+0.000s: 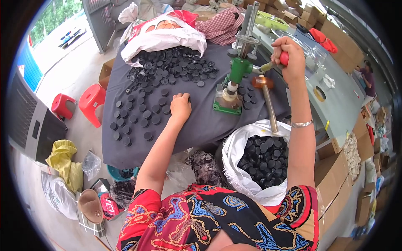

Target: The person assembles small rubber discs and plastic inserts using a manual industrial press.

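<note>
My right hand (pixel 289 59) is raised and wrapped round the red-knobbed lever (pixel 284 58) of a small green hand press (pixel 240 71). The press stands on the dark cloth-covered table (pixel 201 121), with a pale round piece (pixel 229 94) low on its base. Left of the press, my left hand (pixel 180 108) rests on the cloth with its fingers curled together. A dark edge, seemingly a black round cap (pixel 189 99), shows at its fingertips. Loose black caps (pixel 144 113) lie left of that hand, and a heap of them (pixel 176 67) spills from a white-and-red sack (pixel 167 35) behind.
A mallet (pixel 268 98) with an orange-brown head lies right of the press. Below the table edge, an open white sack (pixel 234 157) holds many black caps. A grey-green table (pixel 335 100) runs along the right. Red stools (pixel 92 102) stand at left; another person (pixel 368 81) is far right.
</note>
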`<state>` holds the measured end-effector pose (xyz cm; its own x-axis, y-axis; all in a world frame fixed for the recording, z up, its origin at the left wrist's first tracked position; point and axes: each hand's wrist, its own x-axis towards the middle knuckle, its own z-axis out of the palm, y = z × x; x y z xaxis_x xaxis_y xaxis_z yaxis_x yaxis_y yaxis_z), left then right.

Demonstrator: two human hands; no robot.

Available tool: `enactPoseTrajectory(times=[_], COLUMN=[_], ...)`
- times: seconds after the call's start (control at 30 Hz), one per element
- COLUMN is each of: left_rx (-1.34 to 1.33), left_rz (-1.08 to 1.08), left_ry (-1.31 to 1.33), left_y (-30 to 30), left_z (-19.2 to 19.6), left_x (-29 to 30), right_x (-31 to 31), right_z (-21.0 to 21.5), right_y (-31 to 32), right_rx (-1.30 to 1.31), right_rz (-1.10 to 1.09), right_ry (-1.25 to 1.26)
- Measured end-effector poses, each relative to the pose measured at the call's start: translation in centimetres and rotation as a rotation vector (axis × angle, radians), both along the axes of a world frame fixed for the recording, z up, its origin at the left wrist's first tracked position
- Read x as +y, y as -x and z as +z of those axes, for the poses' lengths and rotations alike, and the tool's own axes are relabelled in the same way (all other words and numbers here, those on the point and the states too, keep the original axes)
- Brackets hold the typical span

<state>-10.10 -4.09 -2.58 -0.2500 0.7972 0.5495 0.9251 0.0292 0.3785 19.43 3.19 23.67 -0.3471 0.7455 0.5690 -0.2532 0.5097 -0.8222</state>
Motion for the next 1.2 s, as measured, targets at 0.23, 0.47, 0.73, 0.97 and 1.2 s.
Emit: enactPoseTrajectory(times=[0.23, 0.47, 0.73, 0.97, 1.2], left_rx=[-0.325, -0.391, -0.433, -0.424, -0.517], left_rz=[-0.12, -0.331, -0.258, -0.176, -0.201], left_ry=[-0.09, 0.013, -0.082, -0.067, -0.111], left_y=[-2.7, -10.1, -12.1, -12.9, -11.2], left_z=[0.9, 3.8, 3.0, 3.1, 2.2], left_x=[0.9, 3.5, 6.0, 6.7, 6.0], right_x=[0.5, 0.5, 0.2, -1.6, -6.3], right_z=[0.1, -0.1, 0.0, -1.4, -9.2], right_y=[0.3, 0.3, 0.3, 0.1, -0.5], right_rx=[0.03, 0.05, 0.052, 0.032, -0.14], right_rz=[0.027, 0.037, 0.027, -0.017, -0.116], right_ry=[0.005, -0.009, -0.028, -0.037, -0.344])
